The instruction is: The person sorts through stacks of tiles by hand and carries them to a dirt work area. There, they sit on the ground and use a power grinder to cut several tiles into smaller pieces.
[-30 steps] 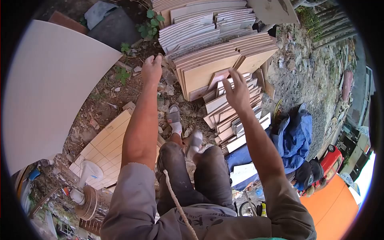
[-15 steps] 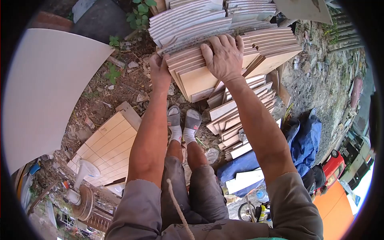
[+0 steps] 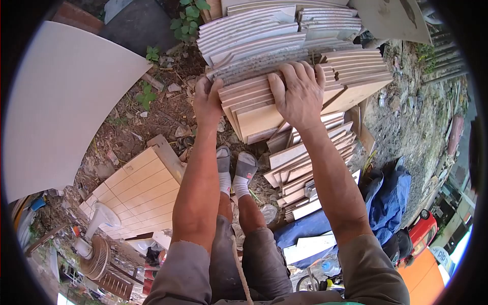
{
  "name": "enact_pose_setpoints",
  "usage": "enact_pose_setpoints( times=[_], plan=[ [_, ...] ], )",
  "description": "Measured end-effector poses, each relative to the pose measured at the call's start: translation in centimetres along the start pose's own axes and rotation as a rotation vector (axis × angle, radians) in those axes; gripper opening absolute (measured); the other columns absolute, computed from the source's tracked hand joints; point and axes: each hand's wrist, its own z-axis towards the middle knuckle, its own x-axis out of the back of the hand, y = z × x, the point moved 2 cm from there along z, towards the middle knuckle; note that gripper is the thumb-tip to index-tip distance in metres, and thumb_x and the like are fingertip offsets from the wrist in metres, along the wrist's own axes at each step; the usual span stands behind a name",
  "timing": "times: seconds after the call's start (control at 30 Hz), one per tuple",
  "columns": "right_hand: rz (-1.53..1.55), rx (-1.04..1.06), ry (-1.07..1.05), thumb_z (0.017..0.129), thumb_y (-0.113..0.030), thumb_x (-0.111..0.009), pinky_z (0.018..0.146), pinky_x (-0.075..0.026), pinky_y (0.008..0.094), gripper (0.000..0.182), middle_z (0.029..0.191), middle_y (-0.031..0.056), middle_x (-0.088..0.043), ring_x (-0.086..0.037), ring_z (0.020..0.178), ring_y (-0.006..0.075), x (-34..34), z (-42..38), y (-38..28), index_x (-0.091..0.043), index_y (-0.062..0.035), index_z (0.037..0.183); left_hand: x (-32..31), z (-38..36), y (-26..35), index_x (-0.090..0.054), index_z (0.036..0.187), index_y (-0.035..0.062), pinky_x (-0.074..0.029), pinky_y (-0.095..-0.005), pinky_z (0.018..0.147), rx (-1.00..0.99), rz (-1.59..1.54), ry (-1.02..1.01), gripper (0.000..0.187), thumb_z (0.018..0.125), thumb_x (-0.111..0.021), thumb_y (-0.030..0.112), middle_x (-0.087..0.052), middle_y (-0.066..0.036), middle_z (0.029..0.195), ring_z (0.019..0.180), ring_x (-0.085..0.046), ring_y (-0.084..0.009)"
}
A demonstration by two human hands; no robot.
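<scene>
A row of flat tan tiles (image 3: 259,119) leans on edge in front of grey-white tiles (image 3: 249,38). My left hand (image 3: 207,104) is at the left end of the row, its thumb and fingers closed around the edge of a tile. Over the top edges of the tan tiles lies my right hand (image 3: 299,94), its fingers spread and curled over the far side. Nothing separate shows in its grasp.
A large pale panel (image 3: 66,107) stands at the left. Below it are a gridded board (image 3: 134,190) and a fan (image 3: 96,256). Stacked tile pieces (image 3: 300,178) lie near my feet. Blue tarp (image 3: 389,195) and a red car (image 3: 423,231) are at the right.
The tiles, both hands and the surroundings appear slightly shifted in the view. Both hands keep nearly the same hold on the tile edges.
</scene>
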Motion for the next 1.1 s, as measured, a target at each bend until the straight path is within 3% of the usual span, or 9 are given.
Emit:
enact_pose_setpoints(
  times=[0.2, 0.27, 0.37, 0.4, 0.47, 0.57, 0.6, 0.83, 1.1],
  plan=[
    [-0.119, 0.108, -0.156, 0.094, -0.037, -0.052, 0.1, -0.034, 0.0485, 0.025, 0.102, 0.0055, -0.064, -0.056, 0.105, 0.0303, -1.6, 0.1, 1.4, -0.065, -0.016, 0.099, 1.5, 1.0, -2.2, -0.058, 0.125, -0.002, -0.047, -0.0359, 0.093, -0.002, 0.322, -0.098, 0.048, 0.093, -0.066, 0.033, -0.067, -0.015, 0.12, 0.106, -0.063, -0.0242],
    [-0.035, -0.065, -0.274, 0.086, -0.039, -0.062, 0.112, -0.03, 0.0471, 0.043, 0.121, 0.0199, -0.063, -0.053, 0.126, 0.0305, -0.9, 1.0, 0.7, -0.064, -0.0054, 0.114, 0.8, 0.1, -2.2, -0.058, 0.125, -0.0024, -0.047, -0.0355, 0.093, -0.016, 0.196, -0.024, 0.048, 0.093, -0.066, 0.033, -0.066, -0.014, 0.12, 0.107, -0.063, -0.0233],
    [-0.063, -0.008, -0.227, 0.086, -0.035, -0.061, 0.107, -0.037, 0.047, 0.042, 0.117, 0.0217, -0.064, -0.057, 0.12, 0.0327, -0.9, 1.1, 0.5, -0.064, -0.0045, 0.114, 0.3, 0.1, -2.2, -0.058, 0.126, -0.0031, -0.047, -0.0339, 0.092, -0.039, -0.051, 0.011, 0.048, 0.094, -0.066, 0.032, -0.066, -0.013, 0.119, 0.106, -0.062, -0.0207],
    [-0.063, -0.003, -0.232, 0.086, -0.035, -0.061, 0.107, -0.037, 0.047, 0.042, 0.117, 0.0217, -0.064, -0.057, 0.12, 0.0327, -1.5, 1.1, 0.9, -0.064, -0.0045, 0.114, 0.1, 0.0, -2.1, -0.057, 0.126, -0.0043, -0.047, -0.0332, 0.093, -0.018, -0.082, 0.018, 0.049, 0.095, -0.065, 0.031, -0.066, -0.014, 0.119, 0.107, -0.062, -0.02],
    [-0.061, 0.086, -0.048, 0.095, -0.037, -0.049, 0.099, -0.035, 0.0482, 0.025, 0.103, 0.0027, -0.064, -0.056, 0.105, 0.0293, -2.8, 0.5, 1.6, -0.065, -0.0188, 0.098, 0.3, -0.6, -1.3, -0.056, 0.127, -0.0054, -0.046, -0.0324, 0.094, 0.0, -0.11, 0.035, 0.049, 0.095, -0.064, 0.031, -0.065, -0.014, 0.12, 0.108, -0.061, -0.0193],
    [-0.137, 0.13, -0.118, 0.096, -0.038, -0.047, 0.1, -0.034, 0.0485, 0.027, 0.104, 0.0019, -0.064, -0.056, 0.106, 0.0295, -2.4, 0.9, 1.4, -0.065, -0.019, 0.099, -0.6, -0.3, 2.3, -0.054, 0.129, -0.0067, -0.044, -0.0308, 0.096, 0.011, -0.058, -0.074, 0.05, 0.097, -0.061, 0.031, -0.063, -0.015, 0.123, 0.111, -0.059, -0.0189],
    [-0.07, 0.161, -0.063, 0.09, -0.035, -0.056, 0.095, -0.036, 0.0492, 0.026, 0.092, 0.0092, -0.063, -0.057, 0.097, 0.0326, -2.7, 1.0, 1.7, -0.063, -0.0108, 0.096, -1.0, -0.9, 3.0, -0.054, 0.128, -0.0065, -0.044, -0.0312, 0.096, 0.104, -0.061, -0.007, 0.05, 0.097, -0.06, 0.032, -0.062, -0.015, 0.124, 0.111, -0.059, -0.0193],
    [-0.067, 0.017, -0.23, 0.092, -0.038, -0.053, 0.106, -0.027, 0.0577, 0.03, 0.109, 0.0102, -0.061, -0.051, 0.115, 0.0321, -1.5, 1.7, 0.6, -0.061, -0.0107, 0.103, 1.4, -5.5, 2.9, -0.055, 0.13, -0.0053, -0.039, -0.0334, 0.101, 0.463, 0.022, 0.287, 0.052, 0.098, -0.058, 0.035, -0.059, -0.017, 0.129, 0.117, -0.056, -0.0233],
    [-0.067, -0.019, -0.322, 0.095, -0.039, -0.049, 0.108, -0.025, 0.0601, 0.033, 0.117, 0.0104, -0.057, -0.046, 0.123, 0.0325, -1.1, 2.0, 0.3, -0.057, -0.0093, 0.107, 0.4, -6.6, 4.7, -0.056, 0.128, -0.0062, -0.038, -0.0351, 0.106, 0.444, 0.075, 0.327, 0.049, 0.098, -0.057, 0.033, -0.06, -0.019, 0.13, 0.123, -0.055, -0.0266]
  ],
)
